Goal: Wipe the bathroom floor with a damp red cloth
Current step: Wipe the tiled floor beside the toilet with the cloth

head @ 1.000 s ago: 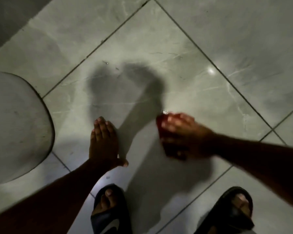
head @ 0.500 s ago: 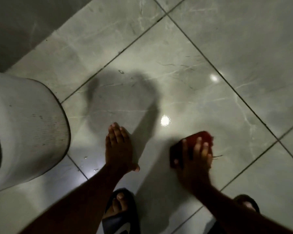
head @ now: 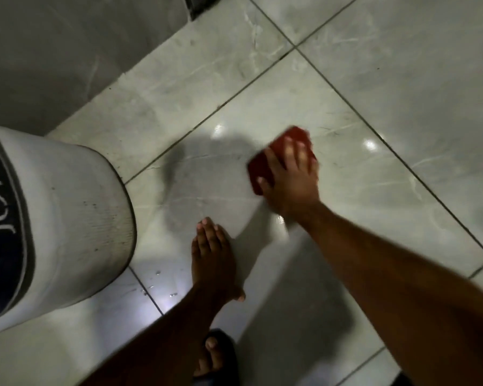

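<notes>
The red cloth [head: 265,167] lies flat on the grey marbled floor tile [head: 360,190], mostly under my right hand [head: 290,176]. That hand presses down on it with fingers spread across its top; red shows past the fingertips and beside the thumb. My left hand [head: 212,257] rests palm down on the tile closer to me, fingers together, holding nothing. The two hands are about a hand's length apart. Motion blurs the right hand and the cloth.
A white cylindrical container [head: 67,213] with a dark lettered band stands at the left, close to my left hand. A dark wall [head: 67,51] runs along the top left. My foot in a dark slipper [head: 221,355] is at the bottom. Water drops [head: 162,288] glint near the container.
My right hand has slid the red cloth away from me and to the right across the tile. The left hand stayed planted. The view shifted, bringing more of the white container in.
</notes>
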`<act>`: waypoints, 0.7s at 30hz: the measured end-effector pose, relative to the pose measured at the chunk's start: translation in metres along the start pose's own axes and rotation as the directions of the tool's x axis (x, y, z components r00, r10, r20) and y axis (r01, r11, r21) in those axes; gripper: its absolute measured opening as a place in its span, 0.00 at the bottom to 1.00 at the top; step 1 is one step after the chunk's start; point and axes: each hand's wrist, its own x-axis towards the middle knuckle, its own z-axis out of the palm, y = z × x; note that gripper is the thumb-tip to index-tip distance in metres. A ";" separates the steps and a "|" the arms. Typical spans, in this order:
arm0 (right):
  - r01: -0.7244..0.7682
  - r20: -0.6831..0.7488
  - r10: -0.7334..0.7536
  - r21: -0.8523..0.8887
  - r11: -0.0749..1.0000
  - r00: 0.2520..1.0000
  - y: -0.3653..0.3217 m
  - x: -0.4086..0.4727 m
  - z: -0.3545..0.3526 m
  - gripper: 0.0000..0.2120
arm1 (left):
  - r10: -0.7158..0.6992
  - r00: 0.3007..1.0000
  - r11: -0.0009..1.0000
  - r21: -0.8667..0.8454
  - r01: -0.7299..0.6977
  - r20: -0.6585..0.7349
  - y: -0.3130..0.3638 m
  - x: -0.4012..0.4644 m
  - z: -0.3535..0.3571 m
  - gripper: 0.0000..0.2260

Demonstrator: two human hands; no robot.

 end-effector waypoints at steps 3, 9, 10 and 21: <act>-0.078 0.036 0.080 -0.058 0.995 0.996 0.043 -0.127 0.016 0.31 | -0.007 1.000 1.000 0.001 0.007 0.015 0.002 -0.001 -0.006 0.69; 0.699 0.379 -0.594 -0.279 0.658 0.710 0.219 -0.173 -0.039 0.23 | 0.032 0.998 0.999 0.020 -0.031 -0.053 0.000 -0.001 -0.002 0.72; 0.502 0.288 -0.425 -0.299 0.812 0.858 0.229 -0.154 -0.045 0.27 | 0.034 0.998 0.999 0.029 -0.033 -0.052 0.001 0.000 0.000 0.72; 0.727 0.357 -0.661 -0.082 0.682 0.660 0.073 -0.227 0.039 0.26 | 0.031 0.999 0.998 0.060 -0.029 -0.030 0.000 0.004 0.007 0.73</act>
